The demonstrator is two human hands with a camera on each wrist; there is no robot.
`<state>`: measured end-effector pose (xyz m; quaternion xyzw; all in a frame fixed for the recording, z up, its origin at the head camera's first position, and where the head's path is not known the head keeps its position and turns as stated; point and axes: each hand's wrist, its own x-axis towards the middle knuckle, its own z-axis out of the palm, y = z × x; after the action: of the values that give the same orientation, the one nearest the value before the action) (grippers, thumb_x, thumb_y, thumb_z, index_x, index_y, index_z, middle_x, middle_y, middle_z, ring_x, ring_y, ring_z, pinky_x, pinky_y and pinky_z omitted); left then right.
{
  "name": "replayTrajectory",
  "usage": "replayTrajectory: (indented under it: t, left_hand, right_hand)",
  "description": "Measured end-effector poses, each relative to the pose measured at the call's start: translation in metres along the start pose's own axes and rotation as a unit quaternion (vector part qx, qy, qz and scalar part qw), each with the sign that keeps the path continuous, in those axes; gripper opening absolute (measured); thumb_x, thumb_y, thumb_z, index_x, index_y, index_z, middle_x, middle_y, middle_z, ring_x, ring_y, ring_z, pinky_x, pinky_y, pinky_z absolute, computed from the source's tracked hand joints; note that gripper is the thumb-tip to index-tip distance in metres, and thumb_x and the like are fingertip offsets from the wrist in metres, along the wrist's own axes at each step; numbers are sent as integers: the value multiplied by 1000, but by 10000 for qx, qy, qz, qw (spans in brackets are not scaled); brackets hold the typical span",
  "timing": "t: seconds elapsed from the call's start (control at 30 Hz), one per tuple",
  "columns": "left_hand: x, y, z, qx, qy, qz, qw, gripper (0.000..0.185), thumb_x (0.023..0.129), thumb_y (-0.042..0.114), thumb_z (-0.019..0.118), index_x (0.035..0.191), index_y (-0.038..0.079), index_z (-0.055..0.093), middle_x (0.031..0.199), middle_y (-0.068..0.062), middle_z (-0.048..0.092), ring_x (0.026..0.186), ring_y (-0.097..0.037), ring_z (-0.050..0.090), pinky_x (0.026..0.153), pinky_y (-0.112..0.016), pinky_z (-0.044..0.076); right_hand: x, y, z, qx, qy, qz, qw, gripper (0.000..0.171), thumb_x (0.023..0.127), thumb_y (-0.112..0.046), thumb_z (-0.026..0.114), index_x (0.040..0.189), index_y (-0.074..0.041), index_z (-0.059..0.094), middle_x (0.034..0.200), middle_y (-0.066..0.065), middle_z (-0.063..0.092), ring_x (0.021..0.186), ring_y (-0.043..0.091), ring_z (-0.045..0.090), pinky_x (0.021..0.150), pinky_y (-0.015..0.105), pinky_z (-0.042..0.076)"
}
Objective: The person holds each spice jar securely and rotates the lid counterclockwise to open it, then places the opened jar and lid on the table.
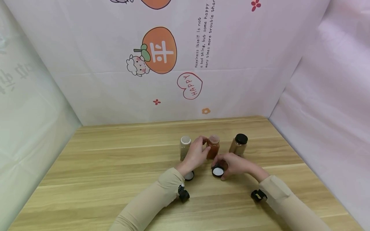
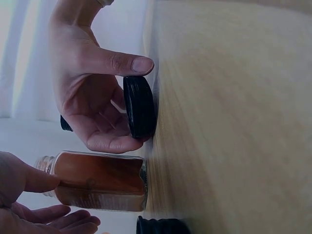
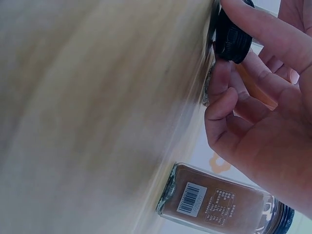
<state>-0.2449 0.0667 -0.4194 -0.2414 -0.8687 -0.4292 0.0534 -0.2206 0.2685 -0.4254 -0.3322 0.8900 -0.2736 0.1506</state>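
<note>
A spice jar of red-brown powder (image 1: 213,151) stands upright and uncapped on the table, its shaker top showing. My left hand (image 1: 196,153) is beside it. In the left wrist view the thumb (image 2: 41,180) lies against the jar near its neck, while the other fingers stretch out straight, not wrapped round it. In front of the jar, my right hand (image 1: 234,163) pinches a black lid (image 1: 218,171) between thumb and fingers, white inside upward, at the tabletop. The lid's ribbed side (image 2: 140,107) shows in the left wrist view.
An uncapped jar of pale powder (image 1: 184,151) stands left of the red-brown one. Another black lid (image 1: 189,175) lies upturned beneath the left wrist. At right stands a black-capped jar of brown powder (image 1: 238,146). A printed cloth (image 1: 115,96) hangs behind the wooden table (image 1: 101,166).
</note>
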Motion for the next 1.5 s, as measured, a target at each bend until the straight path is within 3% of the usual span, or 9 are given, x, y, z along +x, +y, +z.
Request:
replayTrajectory:
  t: [0.67, 0.93, 1.07, 1.23, 1.4, 1.5]
  left_hand:
    - [2, -2, 3, -103, -54, -145, 9998, 32, 94, 14, 58, 123, 0, 52, 121, -15, 59, 113, -26, 56, 94, -35, 48]
    - [-6, 1, 2, -124, 80, 18, 9999, 38, 94, 15, 58, 128, 0, 48, 124, -15, 57, 116, -26, 54, 96, -36, 47]
    - [-13, 6, -2, -111, 312, 217, 9992, 41, 93, 15, 59, 129, 0, 46, 125, -16, 56, 115, -27, 55, 94, -35, 48]
    - [-19, 10, -5, -65, 641, 567, 9963, 32, 93, 16, 61, 119, 2, 51, 113, -12, 58, 105, -23, 58, 86, -27, 50]
    - [-25, 16, -4, -45, 840, 1302, 9879, 22, 89, 14, 67, 105, 3, 56, 101, -7, 59, 92, -17, 59, 77, -24, 51]
    - [-26, 20, 0, 206, 786, 1774, 9808, 22, 86, 14, 70, 101, 4, 58, 96, -5, 61, 87, -16, 60, 75, -20, 50]
  right_hand:
    - [-1, -3, 0, 15, -83, -66, 9999, 50, 68, -13, 85, 112, -9, 62, 111, 3, 65, 97, 17, 62, 83, 31, 51]
    - [-9, 2, -5, 329, -48, 99, 9994, 54, 74, -28, 81, 119, -8, 60, 116, 6, 65, 103, 22, 62, 87, 36, 52]
    - [-15, 5, -9, 512, 65, 193, 9985, 51, 80, -30, 76, 121, -5, 58, 116, 11, 64, 103, 27, 63, 86, 40, 53]
    - [-25, 7, -17, 641, 175, 346, 9972, 47, 86, -27, 71, 123, -2, 56, 116, 15, 63, 102, 31, 63, 84, 38, 53]
    - [-35, 8, -26, 609, 317, 416, 9968, 46, 89, -29, 67, 123, 0, 56, 117, 16, 62, 104, 31, 62, 83, 32, 53]
    - [-42, 8, -31, 595, 459, 459, 9961, 46, 90, -31, 65, 123, -1, 56, 117, 16, 62, 106, 32, 61, 84, 32, 52]
